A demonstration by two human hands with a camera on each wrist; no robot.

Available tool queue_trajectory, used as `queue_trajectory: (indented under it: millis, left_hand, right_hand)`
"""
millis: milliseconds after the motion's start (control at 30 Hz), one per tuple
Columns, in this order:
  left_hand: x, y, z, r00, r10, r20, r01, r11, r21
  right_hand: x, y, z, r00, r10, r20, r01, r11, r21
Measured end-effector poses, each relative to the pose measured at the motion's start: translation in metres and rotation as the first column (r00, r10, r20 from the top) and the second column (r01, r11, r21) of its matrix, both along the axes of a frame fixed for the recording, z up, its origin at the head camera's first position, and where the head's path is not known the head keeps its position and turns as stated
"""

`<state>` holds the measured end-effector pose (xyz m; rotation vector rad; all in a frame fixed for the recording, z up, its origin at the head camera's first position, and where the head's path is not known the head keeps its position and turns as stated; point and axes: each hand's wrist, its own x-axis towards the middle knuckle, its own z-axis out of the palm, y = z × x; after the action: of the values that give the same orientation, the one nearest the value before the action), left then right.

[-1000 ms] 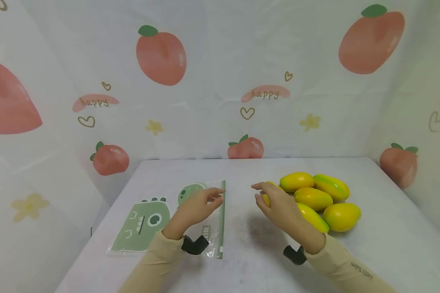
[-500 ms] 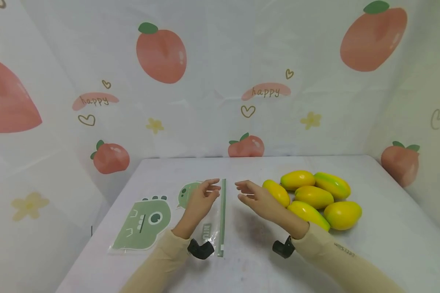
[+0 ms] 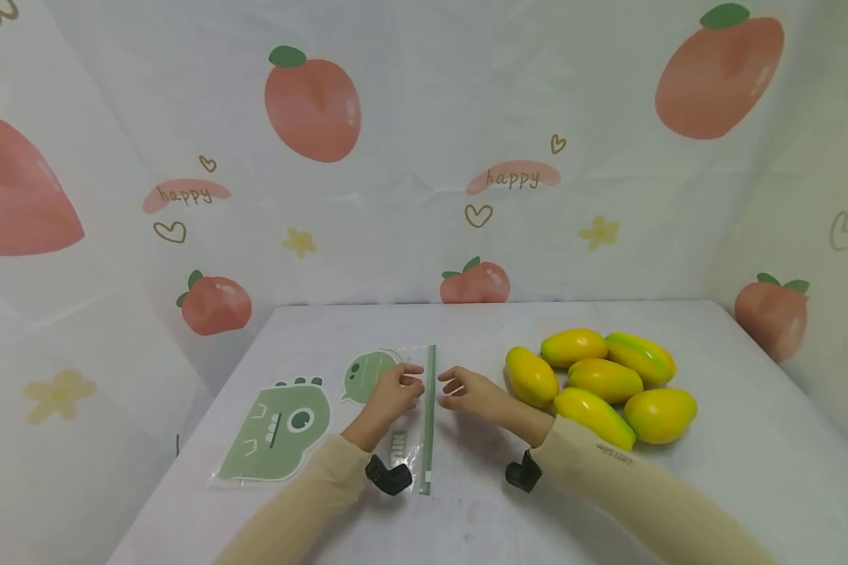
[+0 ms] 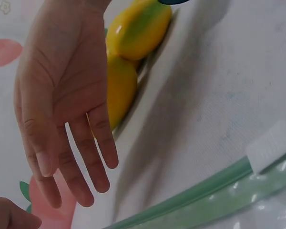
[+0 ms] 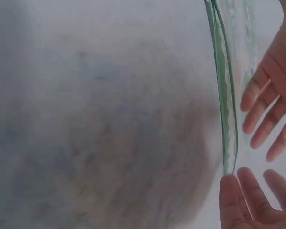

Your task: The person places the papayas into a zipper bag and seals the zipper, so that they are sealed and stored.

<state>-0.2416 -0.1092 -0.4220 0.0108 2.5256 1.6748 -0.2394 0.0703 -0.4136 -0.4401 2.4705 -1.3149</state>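
Note:
A clear zip bag (image 3: pixel 272 439) with green monster prints lies flat on the left half of the table, its green zip strip (image 3: pixel 430 424) on the right side. My left hand (image 3: pixel 389 399) is over the bag, fingers relaxed and pointing toward the strip. Just right of the strip is my right hand (image 3: pixel 482 398), fingers spread and loosely bent, holding nothing. In the right wrist view its fingertips (image 5: pixel 230 183) are right at the strip's lower end. A white slider (image 4: pixel 274 145) sits on the strip in the left wrist view.
Several yellow-green mangoes (image 3: pixel 604 380) lie grouped on the right of the white table (image 3: pixel 480 518), close to my right forearm. A fruit-printed cloth (image 3: pixel 410 220) hangs behind the table and along both sides.
My right hand has moved left, away from the mangoes, to beside the zip strip. My left hand has shifted slightly over the bag. Bag and mangoes lie as before.

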Motion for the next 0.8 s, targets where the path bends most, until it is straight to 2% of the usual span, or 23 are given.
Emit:
queue_trajectory:
  millis: [300,467,633,800]
  left_hand:
    - [-0.005,0.001,-0.009,0.999,-0.004,0.054,0.004,1.0,-0.009]
    - [-0.008,0.002,-0.011,0.999,-0.026,0.046,0.029,0.997,-0.073]
    - [-0.01,0.003,-0.013,0.998,-0.031,0.047,0.038,0.987,-0.159]
    - [-0.011,0.005,-0.013,0.998,-0.029,0.052,0.038,0.981,-0.189]
  right_hand:
    - [-0.015,-0.006,-0.013,0.997,0.004,0.074,-0.008,0.998,0.063]
    - [-0.018,-0.008,-0.016,0.995,0.004,0.095,-0.01,0.998,0.068]
    - [-0.02,-0.012,-0.016,0.995,0.018,0.095,-0.03,0.991,0.127]
    - [-0.02,-0.014,-0.014,0.994,0.03,0.107,-0.047,0.986,0.162]
